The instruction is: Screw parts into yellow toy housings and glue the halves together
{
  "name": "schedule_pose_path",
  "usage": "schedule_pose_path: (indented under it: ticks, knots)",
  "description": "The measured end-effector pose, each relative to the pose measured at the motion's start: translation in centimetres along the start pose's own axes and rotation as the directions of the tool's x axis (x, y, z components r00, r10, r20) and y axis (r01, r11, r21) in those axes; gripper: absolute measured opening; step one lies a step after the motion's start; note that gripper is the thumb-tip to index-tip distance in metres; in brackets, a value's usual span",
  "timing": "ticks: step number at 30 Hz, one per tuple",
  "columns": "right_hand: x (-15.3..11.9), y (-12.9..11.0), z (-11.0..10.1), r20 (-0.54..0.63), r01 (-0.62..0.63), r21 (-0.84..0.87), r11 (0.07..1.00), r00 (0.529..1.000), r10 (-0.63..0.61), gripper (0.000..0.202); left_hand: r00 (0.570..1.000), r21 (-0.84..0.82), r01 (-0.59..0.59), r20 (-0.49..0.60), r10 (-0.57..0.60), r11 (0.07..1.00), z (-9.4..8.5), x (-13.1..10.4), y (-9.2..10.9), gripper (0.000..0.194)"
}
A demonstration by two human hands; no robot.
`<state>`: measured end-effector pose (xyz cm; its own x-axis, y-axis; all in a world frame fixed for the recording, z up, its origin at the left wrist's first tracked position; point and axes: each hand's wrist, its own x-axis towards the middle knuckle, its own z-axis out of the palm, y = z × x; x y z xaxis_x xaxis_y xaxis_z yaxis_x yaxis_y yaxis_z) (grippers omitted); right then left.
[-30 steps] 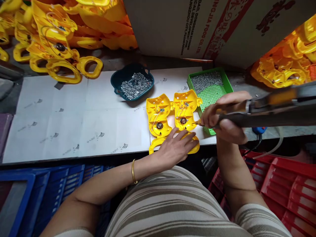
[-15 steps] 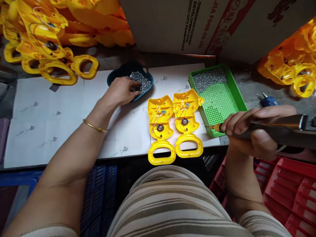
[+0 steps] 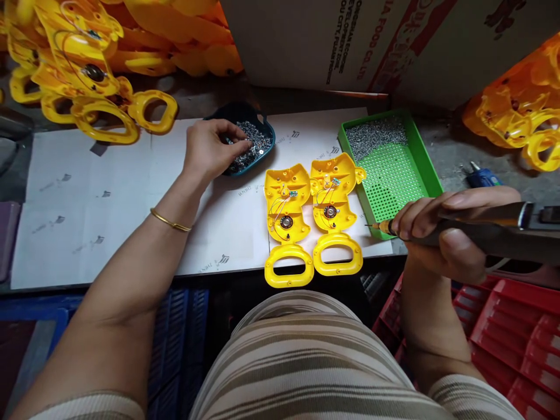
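My left hand is over the dark teal bowl, thumb and fingers pinched together above a heap of small metal screws. Whatever lies between the fingertips is too small to make out. My right hand is wrapped round an electric screwdriver, its thin bit pointing left over the near end of the green tray. Between the hands, two yellow plastic shells lie side by side, open side up, with looped handles toward me. Each holds a round speaker, a small circuit board and wires.
More yellow shells are piled at the back left, others at the far right. A cardboard box stands behind. A blue tool lies right of the tray. Red crates and blue crates are below the table edge.
My left hand has drawn back slightly left and up, its fingers closing from spread in the screws to a pinch above them. My right hand and the screwdriver have hardly moved.
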<state>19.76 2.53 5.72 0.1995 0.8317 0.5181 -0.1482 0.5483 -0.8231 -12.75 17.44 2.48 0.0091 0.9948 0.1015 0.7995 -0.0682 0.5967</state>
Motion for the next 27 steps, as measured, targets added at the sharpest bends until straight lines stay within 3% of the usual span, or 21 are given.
schedule_pose_path:
  ticks: [3, 5, 7, 9, 12, 18, 27]
  knots:
    - [0.0, 0.2, -0.1, -0.011, -0.013, 0.033, 0.999, 1.0, 0.013, 0.023, 0.982, -0.138, 0.047, -0.177, -0.072, 0.989, 0.1, -1.0, 1.1, 0.017]
    - [0.3, 0.1, 0.4, 0.001, 0.001, 0.053, 0.999, 1.0, -0.001, 0.021, 0.968, -0.204, -0.107, -0.245, 0.055, 0.973, 0.1, -3.5, 2.9, 0.015]
    - [0.6, -0.4, 1.3, 0.048, 0.014, 0.076, 0.997, 0.999, -0.018, 0.017, 0.944, -0.264, -0.325, -0.139, 0.298, 0.908, 0.4, -7.0, 5.1, 0.013]
    - [0.8, -1.2, 2.5, 0.077, 0.009, 0.11, 0.994, 0.997, -0.018, 0.014, 0.883, -0.314, -0.443, 0.011, 0.469, 0.84, 1.1, -10.6, 7.2, 0.007]
    - [0.8, -2.4, 4.1, 0.072, -0.024, 0.175, 0.984, 0.997, 0.012, 0.017, 0.849, -0.366, -0.455, 0.098, 0.52, 0.812, 2.8, -14.1, 9.0, 0.008]
    - [0.9, -2.7, 3.9, 0.353, -0.141, 0.218, 0.966, 0.934, 0.057, 0.021, 0.867, -0.452, -0.385, 0.123, 0.483, 0.805, 4.8, -15.0, 8.9, 0.01]
    - [0.9, -1.9, 3.5, 0.369, -0.137, 0.181, 0.974, 0.928, 0.062, 0.023, 0.872, -0.502, -0.325, 0.17, 0.46, 0.802, 5.0, -15.4, 9.0, 0.013]
